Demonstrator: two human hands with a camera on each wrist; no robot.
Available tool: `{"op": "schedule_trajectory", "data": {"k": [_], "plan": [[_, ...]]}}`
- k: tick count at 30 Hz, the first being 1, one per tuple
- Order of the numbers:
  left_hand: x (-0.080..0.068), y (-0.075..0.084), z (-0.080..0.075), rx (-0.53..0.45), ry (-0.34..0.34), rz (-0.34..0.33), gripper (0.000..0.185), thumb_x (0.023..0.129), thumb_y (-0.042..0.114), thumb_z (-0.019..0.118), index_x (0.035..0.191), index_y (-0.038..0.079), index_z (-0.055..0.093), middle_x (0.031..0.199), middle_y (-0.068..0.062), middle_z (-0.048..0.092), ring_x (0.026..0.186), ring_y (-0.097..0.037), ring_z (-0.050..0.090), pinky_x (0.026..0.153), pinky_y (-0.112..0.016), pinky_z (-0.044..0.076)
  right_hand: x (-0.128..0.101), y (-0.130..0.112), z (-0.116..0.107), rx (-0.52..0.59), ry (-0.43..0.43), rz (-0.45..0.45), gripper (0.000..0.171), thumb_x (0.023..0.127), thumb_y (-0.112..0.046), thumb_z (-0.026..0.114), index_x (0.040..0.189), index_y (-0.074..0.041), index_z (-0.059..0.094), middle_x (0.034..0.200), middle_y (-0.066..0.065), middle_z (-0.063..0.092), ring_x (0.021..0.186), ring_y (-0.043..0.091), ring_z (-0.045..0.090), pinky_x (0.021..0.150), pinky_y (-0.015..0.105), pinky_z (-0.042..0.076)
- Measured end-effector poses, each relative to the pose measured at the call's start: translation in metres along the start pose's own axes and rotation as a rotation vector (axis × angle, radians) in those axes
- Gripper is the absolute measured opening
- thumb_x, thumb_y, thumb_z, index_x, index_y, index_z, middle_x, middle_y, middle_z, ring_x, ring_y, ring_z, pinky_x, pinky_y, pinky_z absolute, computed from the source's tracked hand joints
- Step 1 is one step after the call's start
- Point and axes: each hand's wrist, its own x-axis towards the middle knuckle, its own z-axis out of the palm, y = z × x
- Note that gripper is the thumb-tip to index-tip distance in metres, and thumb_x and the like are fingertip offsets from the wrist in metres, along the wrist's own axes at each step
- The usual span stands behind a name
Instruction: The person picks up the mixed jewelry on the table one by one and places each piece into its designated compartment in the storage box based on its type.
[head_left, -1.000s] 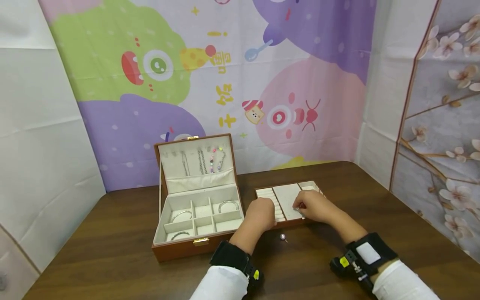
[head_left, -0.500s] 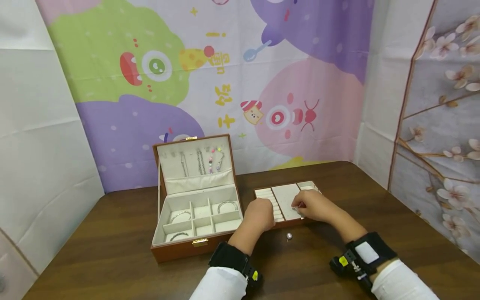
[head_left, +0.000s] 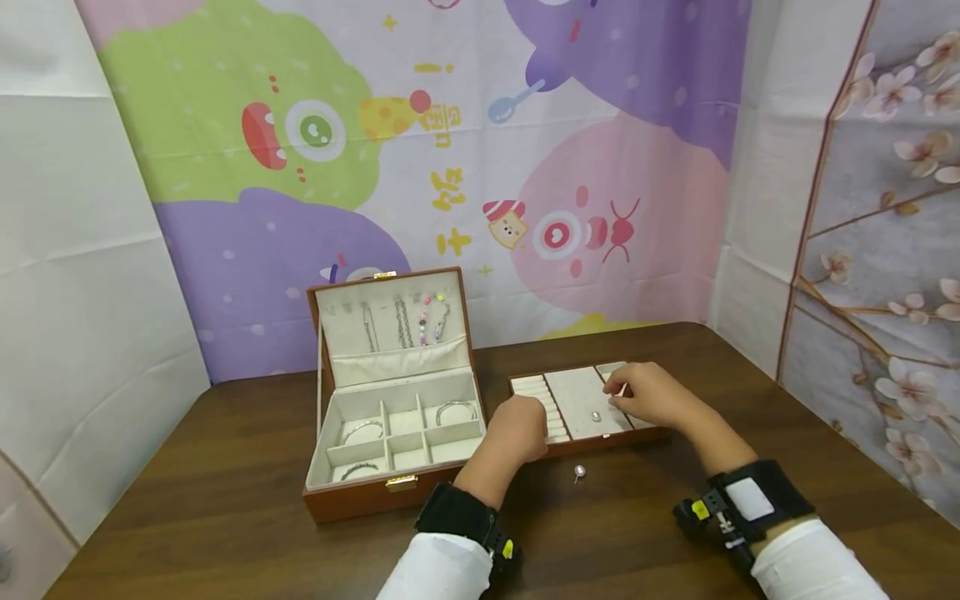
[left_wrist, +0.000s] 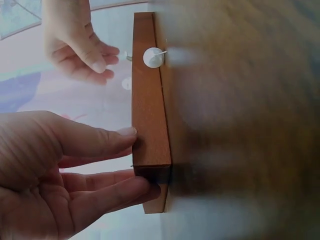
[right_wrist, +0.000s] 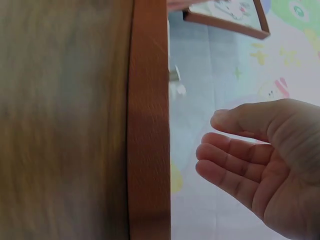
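My left hand (head_left: 517, 429) grips the near left corner of a brown jewelry tray (left_wrist: 151, 100), thumb and fingers on either side of it. The tray has a ring-roll section (head_left: 557, 427), a flat pale pad (head_left: 573, 392) and a partly hidden right section. A pearl stud earring (head_left: 596, 415) is on the pad near its front edge. Over the pad's right side hovers my right hand (head_left: 648, 393), its fingers loosely bent with nothing between them, as the right wrist view of the hand (right_wrist: 250, 160) shows. A second pearl stud earring (head_left: 580, 472) lies on the table before the tray.
Left of the tray stands an open brown jewelry box (head_left: 360, 500) with divided compartments. Several bracelets (head_left: 456, 408) lie inside, and necklaces (head_left: 403, 323) hang in its lid. Both share a dark wooden table (head_left: 225, 467), backed by a cartoon-print cloth (head_left: 450, 192).
My right hand has let go of the earring on the pad and moved up and right. The earring on the table rolled slightly right. My left hand stays at the tray corner.
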Motion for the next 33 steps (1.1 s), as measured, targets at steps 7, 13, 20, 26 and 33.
{"op": "schedule_trajectory", "data": {"k": [7,13,20,26,33], "plan": [[-0.002,0.0,-0.007,-0.033,-0.008,-0.028,0.019,0.075,0.025,0.084,0.068,0.014,0.07,0.069,0.006,0.062,0.069,-0.016,0.06,0.065,-0.031,0.05,-0.006,0.014,-0.01,0.034,0.009,0.09,0.009,0.086,-0.003,0.069,0.093,0.003,0.072,0.086,0.007,0.069,0.077,0.021,0.063,0.068,0.04,0.053],[-0.005,0.002,-0.012,-0.036,-0.011,-0.026,0.022,0.074,0.029,0.085,0.067,0.016,0.069,0.07,0.006,0.062,0.071,-0.017,0.061,0.065,-0.032,0.05,-0.01,0.025,-0.01,0.035,0.007,0.181,0.012,0.088,-0.005,0.067,0.095,0.004,0.07,0.091,0.014,0.067,0.086,0.031,0.064,0.078,0.049,0.053],[-0.008,0.009,-0.016,-0.043,-0.01,0.026,0.024,0.071,0.028,0.088,0.088,0.017,0.076,0.087,0.005,0.069,0.085,-0.018,0.064,0.071,-0.031,0.052,-0.012,0.033,-0.01,0.029,0.005,0.202,0.014,0.085,-0.005,0.071,0.095,0.005,0.069,0.089,0.014,0.066,0.084,0.03,0.064,0.077,0.049,0.053],[-0.01,0.016,-0.016,-0.056,-0.055,0.121,0.023,0.073,0.023,0.087,0.094,0.021,0.078,0.099,0.004,0.07,0.096,-0.015,0.063,0.073,-0.028,0.052,-0.014,0.043,-0.008,0.019,-0.003,0.203,0.015,0.083,-0.005,0.071,0.094,0.006,0.069,0.089,0.014,0.065,0.084,0.031,0.064,0.076,0.048,0.053],[-0.011,0.023,-0.009,-0.071,-0.116,0.281,0.028,0.077,0.022,0.085,0.104,0.019,0.077,0.104,0.008,0.07,0.097,-0.01,0.06,0.081,-0.023,0.048,-0.02,0.052,-0.006,0.007,-0.06,0.277,0.023,0.083,-0.007,0.071,0.098,0.009,0.066,0.09,0.017,0.067,0.086,0.032,0.063,0.077,0.049,0.052]]}}
